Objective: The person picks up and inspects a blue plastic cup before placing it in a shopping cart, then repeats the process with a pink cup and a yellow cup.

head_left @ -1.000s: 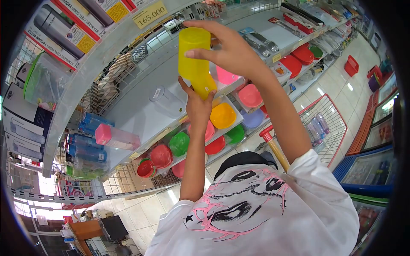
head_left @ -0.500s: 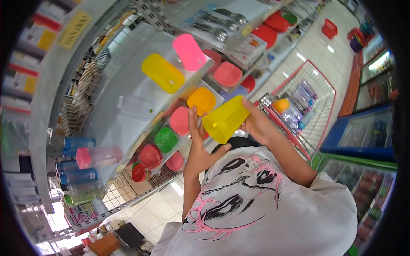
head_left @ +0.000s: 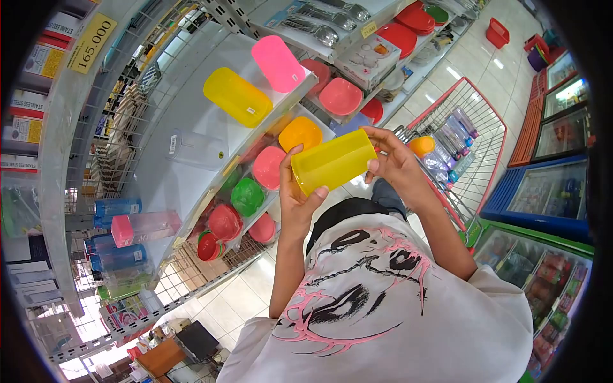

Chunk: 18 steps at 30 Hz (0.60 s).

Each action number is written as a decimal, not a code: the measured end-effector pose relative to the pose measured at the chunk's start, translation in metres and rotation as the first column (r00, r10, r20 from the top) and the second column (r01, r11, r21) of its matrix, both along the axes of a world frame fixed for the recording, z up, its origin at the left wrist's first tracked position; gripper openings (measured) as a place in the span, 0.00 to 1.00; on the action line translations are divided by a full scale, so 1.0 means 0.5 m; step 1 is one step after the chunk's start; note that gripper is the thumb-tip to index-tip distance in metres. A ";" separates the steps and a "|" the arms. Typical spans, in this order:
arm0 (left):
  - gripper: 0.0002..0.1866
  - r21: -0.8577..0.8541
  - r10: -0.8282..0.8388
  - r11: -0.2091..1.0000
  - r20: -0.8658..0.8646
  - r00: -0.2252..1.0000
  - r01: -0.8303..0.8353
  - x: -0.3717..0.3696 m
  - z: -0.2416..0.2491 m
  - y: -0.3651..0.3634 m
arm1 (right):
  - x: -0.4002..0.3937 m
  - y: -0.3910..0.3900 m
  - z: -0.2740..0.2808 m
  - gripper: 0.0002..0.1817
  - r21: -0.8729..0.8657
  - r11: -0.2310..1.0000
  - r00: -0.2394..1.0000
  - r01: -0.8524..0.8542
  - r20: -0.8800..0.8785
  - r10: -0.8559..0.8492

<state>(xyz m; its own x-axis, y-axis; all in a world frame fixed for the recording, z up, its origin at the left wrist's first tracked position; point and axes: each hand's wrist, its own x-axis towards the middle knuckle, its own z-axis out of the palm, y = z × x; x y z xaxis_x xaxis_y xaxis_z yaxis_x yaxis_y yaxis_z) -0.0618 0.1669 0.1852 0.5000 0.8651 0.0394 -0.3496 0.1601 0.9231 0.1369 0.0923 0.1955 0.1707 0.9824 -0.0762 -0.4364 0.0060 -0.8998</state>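
A translucent yellow cup [head_left: 335, 161] lies sideways between my two hands, in front of my chest. My left hand [head_left: 299, 198] grips its wide, open end, thumb below and fingers behind. My right hand [head_left: 399, 163] holds the other end, thumb and fingers pressed to it. On the shelf beyond, another yellow cup [head_left: 237, 97] stands beside a pink cup [head_left: 279, 64]. A clear cup [head_left: 196, 148] lies to their left. Just past my left hand are an orange bowl [head_left: 300, 133] and a pink bowl [head_left: 269, 167] on the lower shelf.
A shopping cart [head_left: 495, 137] holding several bottles stands at my right. Green bowls [head_left: 247, 196] and red bowls [head_left: 225, 222] fill the lower shelf. Blue cups [head_left: 118, 253] and a pink container [head_left: 145, 228] stand at the left. Freezers [head_left: 543, 195] line the far right.
The yellow cup has turned from tilted to nearly level. My left hand, spread open beside it before, has closed on its wide end. My right hand has moved slightly right with it.
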 end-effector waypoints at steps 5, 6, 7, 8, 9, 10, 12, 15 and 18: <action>0.44 -0.016 0.008 1.000 0.016 1.000 -0.008 -0.005 0.013 -0.011 | -0.008 -0.003 0.008 0.34 0.000 1.000 1.000 0.004 -0.025 -0.004; 0.45 -0.023 0.013 1.000 0.017 1.000 -0.012 -0.007 0.015 -0.013 | -0.008 -0.003 0.006 0.34 0.001 1.000 1.000 0.001 -0.025 -0.001; 0.45 -0.023 0.015 1.000 0.016 1.000 -0.015 -0.007 0.017 -0.012 | -0.007 -0.004 -0.001 0.34 0.001 1.000 0.999 -0.021 -0.031 0.021; 0.47 0.033 0.057 0.998 0.007 0.998 -0.057 -0.006 0.019 -0.011 | -0.006 -0.004 -0.008 0.35 0.001 0.999 0.998 -0.043 -0.036 0.043; 0.50 0.089 0.099 0.991 0.002 0.995 -0.099 -0.005 0.024 -0.010 | -0.006 -0.005 -0.021 0.35 0.002 0.999 0.998 -0.045 -0.035 0.045; 0.50 0.091 0.103 0.991 0.004 0.995 -0.103 -0.005 0.032 -0.012 | -0.007 -0.005 -0.040 0.35 0.051 0.993 0.994 -0.103 0.029 0.102; 0.57 0.261 0.145 0.958 -0.084 0.986 -0.119 -0.005 0.054 -0.015 | -0.015 0.000 -0.063 0.35 0.101 0.980 0.982 -0.169 0.098 0.159; 0.63 0.499 0.113 0.867 -0.155 0.981 -0.021 0.001 0.062 -0.028 | -0.036 0.006 -0.067 0.35 0.076 0.954 0.920 -0.289 0.300 0.254; 0.64 0.705 0.119 0.694 -0.310 0.943 0.144 -0.001 0.066 -0.031 | -0.043 0.008 -0.037 0.35 -0.049 0.957 0.747 -0.286 0.614 0.255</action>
